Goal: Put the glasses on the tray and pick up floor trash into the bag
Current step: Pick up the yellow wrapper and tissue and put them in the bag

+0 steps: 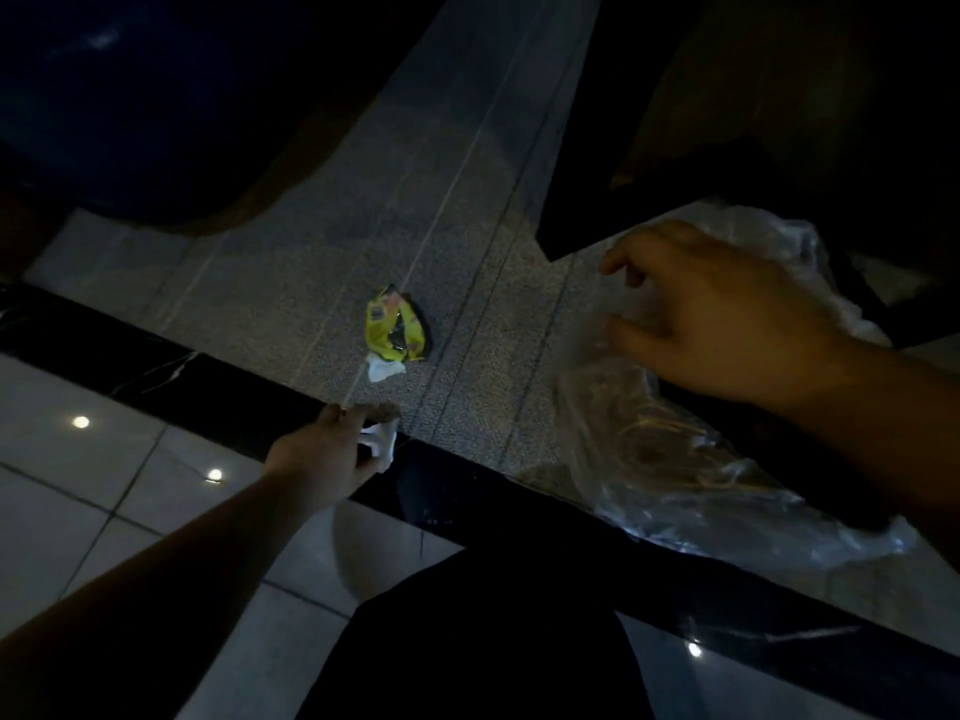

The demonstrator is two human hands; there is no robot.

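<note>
A crumpled yellow wrapper [396, 328] lies on the grey speckled floor, with a small white paper scrap [383, 370] touching its near edge. Just below it my left hand [324, 457] is closed around crumpled white and brownish trash [382, 436]. To the right, my right hand [727, 319] reaches over a clear plastic bag [675, 470] that rests on the floor with some trash inside; its fingers are spread and whether they grip the plastic is unclear. No glasses or tray are in view.
A glossy black marble strip [519, 506] runs diagonally across the floor, with white tiles [104, 459] on the near left. Dark furniture [779, 122] stands at the upper right and a dark rounded shape [130, 122] at the upper left. My dark-clothed knee [493, 641] is at the bottom.
</note>
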